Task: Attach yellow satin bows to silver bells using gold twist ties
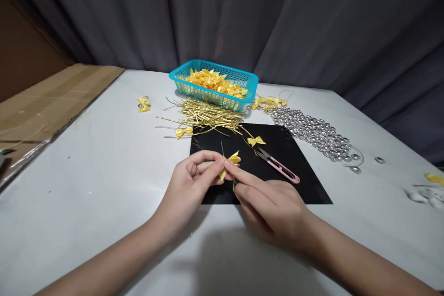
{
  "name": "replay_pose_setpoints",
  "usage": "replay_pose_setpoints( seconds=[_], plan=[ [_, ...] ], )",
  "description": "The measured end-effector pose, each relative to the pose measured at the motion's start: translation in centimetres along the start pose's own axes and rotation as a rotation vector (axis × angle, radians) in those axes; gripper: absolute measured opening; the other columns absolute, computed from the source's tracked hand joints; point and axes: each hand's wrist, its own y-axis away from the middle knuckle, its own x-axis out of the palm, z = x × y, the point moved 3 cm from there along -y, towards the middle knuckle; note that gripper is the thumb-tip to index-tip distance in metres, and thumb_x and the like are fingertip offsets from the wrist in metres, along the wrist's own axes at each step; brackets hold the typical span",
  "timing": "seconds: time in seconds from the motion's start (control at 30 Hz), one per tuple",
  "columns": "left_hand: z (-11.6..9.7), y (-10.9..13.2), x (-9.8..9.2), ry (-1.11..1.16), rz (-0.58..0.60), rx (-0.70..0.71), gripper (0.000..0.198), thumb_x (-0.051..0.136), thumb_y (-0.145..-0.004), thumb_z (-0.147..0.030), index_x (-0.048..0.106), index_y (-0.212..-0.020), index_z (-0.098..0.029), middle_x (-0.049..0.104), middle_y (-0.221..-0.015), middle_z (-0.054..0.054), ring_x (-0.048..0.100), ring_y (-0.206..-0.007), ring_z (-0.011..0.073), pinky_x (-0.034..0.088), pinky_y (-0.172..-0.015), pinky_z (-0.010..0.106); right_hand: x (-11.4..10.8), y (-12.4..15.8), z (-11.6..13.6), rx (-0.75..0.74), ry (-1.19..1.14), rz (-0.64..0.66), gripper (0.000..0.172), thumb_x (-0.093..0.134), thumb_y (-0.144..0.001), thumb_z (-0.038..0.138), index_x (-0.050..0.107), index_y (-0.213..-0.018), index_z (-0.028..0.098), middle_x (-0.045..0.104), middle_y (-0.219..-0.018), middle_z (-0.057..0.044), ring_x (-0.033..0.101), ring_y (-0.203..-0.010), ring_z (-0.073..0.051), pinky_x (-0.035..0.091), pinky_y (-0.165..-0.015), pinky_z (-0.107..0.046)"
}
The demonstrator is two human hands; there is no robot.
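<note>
My left hand (194,175) pinches a small yellow ribbon bow (234,158) between thumb and fingers, just above a black mat (222,196). From the right, my right hand (274,203) meets it, its index fingertip pressed against the bow's middle. A gold cord (234,184) hangs from the bow down to my curled right fingers, which seem closed on it. One thin end of cord (222,148) sticks up above my left fingertips. Pink-handled thread snips (282,169) lie on the mat to the right, and another yellow bow (255,141) rests near their tips.
A turquoise basket (173,75) of yellow bows stands at the back. Before it lies a pile of gold cords (208,113). Many silver beads (315,132) spread to the right. A bow with a bead (143,104) sits at the left; cardboard (79,88) borders the table.
</note>
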Motion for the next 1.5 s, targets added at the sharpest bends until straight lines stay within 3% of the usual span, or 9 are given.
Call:
replay_pose_setpoints(
  seconds=[0.47, 0.77, 0.9, 0.97, 1.03, 1.13, 1.23, 1.3, 1.5],
  plan=[
    [0.1, -0.1, -0.2, 0.074, -0.044, -0.026, 0.014, 0.067, -0.075, -0.029, 0.064, -0.069, -0.017, 0.059, -0.060, -0.004, 0.050, -0.058, 0.0049, 0.040, -0.059, 0.013, -0.3, -0.2, -0.6, -0.133, 0.106, 0.073, 0.024, 0.041, -0.077, 0.005, 0.062, -0.070, 0.014, 0.061, -0.115, -0.010, 0.057, -0.046, -0.009, 0.040, -0.041, -0.024],
    [0.4, -0.4, -0.4, 0.037, -0.061, -0.071, 0.012, 0.068, -0.074, -0.029, 0.068, -0.074, -0.017, 0.065, -0.070, -0.001, 0.055, -0.067, 0.0075, 0.041, -0.063, 0.015, -0.1, -0.2, -1.0, -0.139, 0.047, 0.102, 0.022, 0.043, -0.077, 0.003, 0.062, -0.073, 0.014, 0.061, -0.117, -0.008, 0.061, -0.051, -0.011, 0.042, -0.042, -0.026],
    [0.1, -0.4, -0.2, 0.016, -0.029, -0.067, 0.012, 0.067, -0.075, -0.028, 0.067, -0.074, -0.016, 0.066, -0.067, -0.001, 0.057, -0.065, 0.0070, 0.042, -0.063, 0.015, -0.8, -0.4, -1.0, 0.055, -0.241, -0.023, 0.010, 0.053, -0.078, 0.009, 0.060, -0.082, 0.015, 0.067, -0.109, -0.009, 0.067, -0.073, -0.014, 0.047, -0.050, -0.023],
    [-0.1, -0.3, -0.1, 0.014, -0.014, -0.055, 0.012, 0.067, -0.076, -0.027, 0.067, -0.073, -0.015, 0.068, -0.067, 0.000, 0.060, -0.066, 0.0079, 0.044, -0.065, 0.016, -1.2, -0.6, -1.6, 0.270, -0.399, -0.153, 0.005, 0.055, -0.079, 0.013, 0.058, -0.082, 0.016, 0.069, -0.097, -0.009, 0.065, -0.076, -0.014, 0.045, -0.048, -0.020],
    [-0.2, -0.1, 0.0, 0.011, 0.013, -0.045, 0.010, 0.066, -0.076, -0.026, 0.067, -0.073, -0.016, 0.070, -0.065, 0.000, 0.062, -0.065, 0.0084, 0.045, -0.065, 0.016, -1.3, -0.7, -2.4, 0.520, -0.511, -0.241, 0.003, 0.055, -0.081, 0.017, 0.058, -0.080, 0.017, 0.067, -0.089, -0.007, 0.062, -0.068, -0.012, 0.042, -0.044, -0.020],
    [-0.2, 0.3, 0.2, -0.024, 0.073, -0.049, 0.007, 0.067, -0.075, -0.022, 0.066, -0.073, -0.016, 0.070, -0.062, -0.001, 0.062, -0.061, 0.0076, 0.046, -0.061, 0.015, -0.6, -1.0, -3.2, 0.778, -0.716, -0.149, 0.010, 0.059, -0.081, 0.028, 0.062, -0.082, 0.018, 0.065, -0.087, -0.005, 0.059, -0.065, -0.011, 0.045, -0.051, -0.022],
    [-0.1, 0.5, 0.5, -0.040, 0.119, -0.062, 0.005, 0.068, -0.072, -0.019, 0.066, -0.073, -0.015, 0.070, -0.063, -0.001, 0.064, -0.061, 0.0084, 0.048, -0.061, 0.015, 0.1, -1.4, -3.2, 0.852, -1.003, -0.002, 0.014, 0.061, -0.079, 0.033, 0.065, -0.079, 0.020, 0.065, -0.084, -0.004, 0.059, -0.072, -0.013, 0.048, -0.060, -0.024],
    [0.0, 0.4, 0.6, -0.033, 0.130, -0.074, 0.006, 0.069, -0.071, -0.018, 0.065, -0.072, -0.015, 0.070, -0.062, -0.001, 0.065, -0.061, 0.0090, 0.049, -0.061, 0.016, 0.2, -1.4, -3.1, 0.853, -1.125, 0.006, 0.012, 0.064, -0.078, 0.031, 0.066, -0.076, 0.020, 0.064, -0.081, -0.003, 0.059, -0.074, -0.013, 0.049, -0.063, -0.024],
    [-0.2, 0.4, 0.8, -0.031, 0.131, -0.092, 0.007, 0.069, -0.070, -0.015, 0.062, -0.070, -0.013, 0.069, -0.060, 0.000, 0.065, -0.059, 0.0089, 0.050, -0.059, 0.016, 0.0, -1.2, -2.7, 0.775, -1.153, -0.023, 0.004, 0.065, -0.076, 0.022, 0.068, -0.076, 0.019, 0.062, -0.084, -0.004, 0.060, -0.075, -0.013, 0.050, -0.061, -0.024]
  ],
)
